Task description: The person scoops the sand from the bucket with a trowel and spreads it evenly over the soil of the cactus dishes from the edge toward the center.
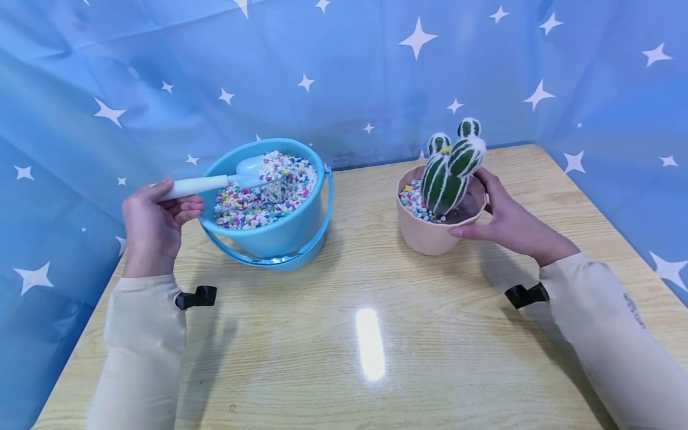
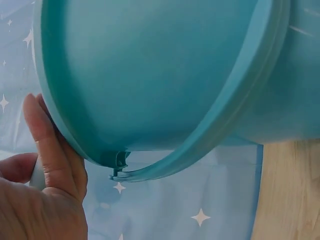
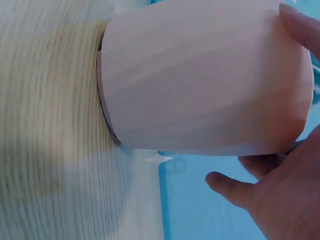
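Currently scoop (image 1: 215, 183) is at 10 o'clock on the tbl (image 1: 301, 346), over the bucket (image 1: 282, 239), blade toward 3 w/ pebbles (image 1: 247, 206) on it; L hand (image 1: 156, 221), at bucket's 9, pinches scoop handle; multicol. pebbles fill much of bucket; at 1 o'clock R hand (image 1: 505, 221) grips pink pot (image 1: 427, 239) at its 3 o'clock side; cactus (image 1: 443, 185) stands in pot, tilted toward 1, pebbles at its 9; star-print curtain (image 1: 349, 60) hangs at 12.
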The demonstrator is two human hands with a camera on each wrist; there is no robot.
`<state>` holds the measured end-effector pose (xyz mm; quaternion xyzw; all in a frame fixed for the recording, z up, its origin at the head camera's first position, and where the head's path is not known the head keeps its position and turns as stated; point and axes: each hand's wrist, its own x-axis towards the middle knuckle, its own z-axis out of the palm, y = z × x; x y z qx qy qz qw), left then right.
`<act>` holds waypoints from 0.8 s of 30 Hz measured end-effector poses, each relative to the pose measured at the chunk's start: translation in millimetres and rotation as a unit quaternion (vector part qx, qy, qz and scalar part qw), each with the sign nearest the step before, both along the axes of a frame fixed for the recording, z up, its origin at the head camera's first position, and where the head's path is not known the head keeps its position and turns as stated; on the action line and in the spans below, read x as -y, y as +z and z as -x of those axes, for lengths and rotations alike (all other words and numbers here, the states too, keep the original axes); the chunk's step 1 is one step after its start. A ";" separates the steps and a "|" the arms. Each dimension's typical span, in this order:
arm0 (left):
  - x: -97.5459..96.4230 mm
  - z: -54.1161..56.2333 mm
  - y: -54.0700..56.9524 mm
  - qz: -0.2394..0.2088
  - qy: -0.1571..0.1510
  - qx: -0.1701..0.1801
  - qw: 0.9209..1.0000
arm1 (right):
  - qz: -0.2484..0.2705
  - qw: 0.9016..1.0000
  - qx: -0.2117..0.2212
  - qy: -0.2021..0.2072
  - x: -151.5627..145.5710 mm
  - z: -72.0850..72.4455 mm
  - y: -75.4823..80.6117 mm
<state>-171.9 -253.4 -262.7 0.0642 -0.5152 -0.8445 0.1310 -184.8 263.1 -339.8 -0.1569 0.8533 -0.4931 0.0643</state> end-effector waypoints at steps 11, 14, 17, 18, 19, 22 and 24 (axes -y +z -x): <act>-15.8 -0.1 9.5 -0.064 -0.022 -0.046 0.997 | 0.022 0.998 -0.058 0.016 5.5 0.9 -1.4; -24.4 -0.3 12.0 -0.057 -0.040 -0.046 0.996 | 0.032 0.997 -0.060 0.022 6.4 1.3 -2.4; -31.8 -0.4 12.9 -0.044 -0.054 -0.044 0.997 | 0.024 0.998 -0.063 0.015 8.9 0.9 -3.1; -33.9 -0.6 13.2 -0.042 -0.057 -0.044 0.997 | 0.020 0.998 -0.063 0.010 9.7 0.5 -3.1; -36.0 -0.5 13.6 -0.038 -0.058 -0.043 0.997 | 0.016 0.998 -0.061 0.005 10.4 0.1 -3.0; -41.9 0.0 15.8 -0.035 -0.062 -0.039 0.997 | 0.007 0.998 -0.058 -0.003 10.9 -1.2 -1.9; -46.5 1.0 17.8 -0.031 -0.062 -0.040 0.997 | 0.007 0.998 -0.055 -0.002 10.0 -2.1 -1.0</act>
